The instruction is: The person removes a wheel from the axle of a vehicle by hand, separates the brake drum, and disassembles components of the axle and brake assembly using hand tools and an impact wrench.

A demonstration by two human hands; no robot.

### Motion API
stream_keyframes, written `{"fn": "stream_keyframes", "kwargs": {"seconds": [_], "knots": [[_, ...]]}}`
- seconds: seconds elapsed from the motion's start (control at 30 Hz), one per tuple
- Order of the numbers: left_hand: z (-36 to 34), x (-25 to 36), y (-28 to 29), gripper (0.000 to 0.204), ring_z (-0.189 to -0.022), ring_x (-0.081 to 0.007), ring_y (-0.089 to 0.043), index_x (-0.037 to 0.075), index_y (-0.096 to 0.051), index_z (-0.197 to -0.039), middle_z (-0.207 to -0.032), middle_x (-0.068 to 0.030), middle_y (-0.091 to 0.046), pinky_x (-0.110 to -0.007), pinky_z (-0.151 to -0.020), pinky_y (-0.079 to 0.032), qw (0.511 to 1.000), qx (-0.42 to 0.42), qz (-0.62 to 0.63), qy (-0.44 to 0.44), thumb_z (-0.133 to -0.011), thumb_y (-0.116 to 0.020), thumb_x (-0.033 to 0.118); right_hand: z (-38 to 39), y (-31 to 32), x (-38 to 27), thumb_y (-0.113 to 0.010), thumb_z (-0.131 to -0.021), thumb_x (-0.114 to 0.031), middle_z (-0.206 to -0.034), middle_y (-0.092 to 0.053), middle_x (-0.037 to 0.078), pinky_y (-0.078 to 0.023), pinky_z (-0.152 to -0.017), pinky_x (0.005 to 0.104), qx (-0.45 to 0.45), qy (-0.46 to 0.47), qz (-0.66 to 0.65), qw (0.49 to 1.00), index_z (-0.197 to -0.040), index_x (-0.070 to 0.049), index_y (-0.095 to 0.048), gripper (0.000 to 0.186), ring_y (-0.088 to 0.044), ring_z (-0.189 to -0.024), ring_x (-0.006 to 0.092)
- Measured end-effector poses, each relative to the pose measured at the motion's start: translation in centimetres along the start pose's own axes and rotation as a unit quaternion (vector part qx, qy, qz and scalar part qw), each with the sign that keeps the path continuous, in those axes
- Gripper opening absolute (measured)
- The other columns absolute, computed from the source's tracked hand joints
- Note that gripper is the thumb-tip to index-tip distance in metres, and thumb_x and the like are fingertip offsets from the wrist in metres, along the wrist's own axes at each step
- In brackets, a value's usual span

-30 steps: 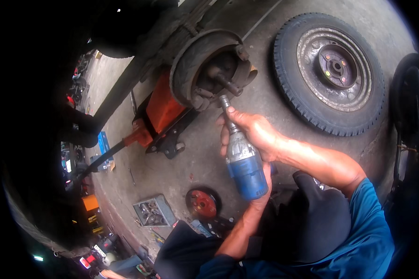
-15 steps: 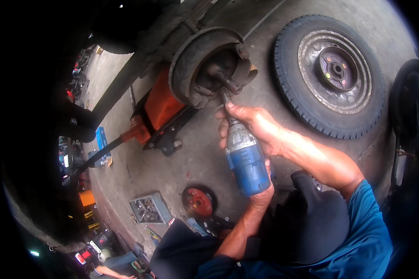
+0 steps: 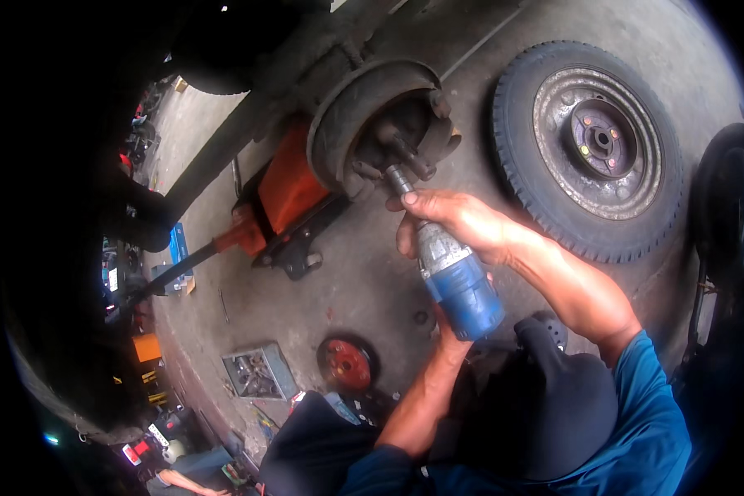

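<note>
A blue and silver impact wrench (image 3: 465, 289) points up and away at a brake assembly. My right hand (image 3: 455, 217) wraps round its front end, thumb along the top near the socket (image 3: 399, 180). My left hand (image 3: 452, 335) is closed under the rear of the tool, mostly hidden behind its blue body. The socket's tip reaches in beside the stub axle (image 3: 409, 155), among the brake parts; I cannot tell whether it sits on a fastener. Around the axle curve a rusty backing plate (image 3: 322, 145) and brake shoes.
A wheel with tyre (image 3: 546, 198) lies at the right. Left of the brake stands an orange floor jack (image 3: 289, 186) with a long handle. Nearer are a metal tray of parts (image 3: 285, 372) and a red round hub part (image 3: 349, 364). Another person's arm (image 3: 186, 481) shows at lower left.
The wrench's rear has swung right and slightly up, with both hands still on it. More of the socket shows now. The whole view has shifted slightly.
</note>
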State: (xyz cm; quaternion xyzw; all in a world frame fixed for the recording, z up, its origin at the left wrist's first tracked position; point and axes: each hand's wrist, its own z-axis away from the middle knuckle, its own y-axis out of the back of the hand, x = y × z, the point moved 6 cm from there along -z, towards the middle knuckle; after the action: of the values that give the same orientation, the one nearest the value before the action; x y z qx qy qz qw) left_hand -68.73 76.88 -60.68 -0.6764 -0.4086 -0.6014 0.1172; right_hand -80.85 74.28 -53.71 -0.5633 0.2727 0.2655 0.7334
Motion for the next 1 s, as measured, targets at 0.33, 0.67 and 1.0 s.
{"fn": "stream_keyframes", "kwargs": {"seconds": [0.33, 0.67, 1.0], "knots": [[-1.7, 1.7, -2.7, 0.017, -0.076, -0.0183, -0.051, 0.0, -0.053, -0.093, -0.085, -0.0059, -0.054, -0.034, -0.066, -0.045, 0.951, 0.023, -0.308, -0.013, -0.084, -0.059, 0.013, 1.2, 1.4, -1.8, -0.046, -0.091, -0.046, -0.095, -0.061, 0.012, -0.046, -0.077, 0.0295, 0.034, 0.015, 0.16, 0.986, -0.108, 0.005, -0.054, 0.054, -0.057, -0.087, 0.0162], [-0.2, -2.4, -8.2, 0.022, -0.077, -0.0175, -0.051, 0.002, -0.055, -0.097, -0.085, -0.0053, -0.054, -0.033, -0.066, -0.045, 0.521, -0.017, -0.837, -0.167, -0.087, -0.059, 0.021, 2.9, 1.4, -3.6, -0.062, -0.077, -0.048, -0.133, -0.039, 0.027, -0.03, -0.102, 0.0336, 0.03, 0.06, 0.357, 0.932, -0.133, 0.01, -0.03, 0.086, -0.039, -0.124, 0.0289], [-3.3, 3.9, -3.5, 0.039, -0.077, -0.0209, -0.058, 0.002, -0.046, -0.104, -0.094, -0.0082, -0.055, -0.032, -0.065, -0.047, 0.985, 0.163, -0.013, 0.053, -0.075, -0.069, 0.014, 1.5, 2.3, -3.2, -0.055, -0.079, -0.031, -0.104, -0.06, 0.013, -0.042, -0.085, 0.0284, -0.09, 0.099, 0.07, 0.989, -0.118, 0.005, -0.05, 0.054, -0.056, -0.094, 0.0175]]}}
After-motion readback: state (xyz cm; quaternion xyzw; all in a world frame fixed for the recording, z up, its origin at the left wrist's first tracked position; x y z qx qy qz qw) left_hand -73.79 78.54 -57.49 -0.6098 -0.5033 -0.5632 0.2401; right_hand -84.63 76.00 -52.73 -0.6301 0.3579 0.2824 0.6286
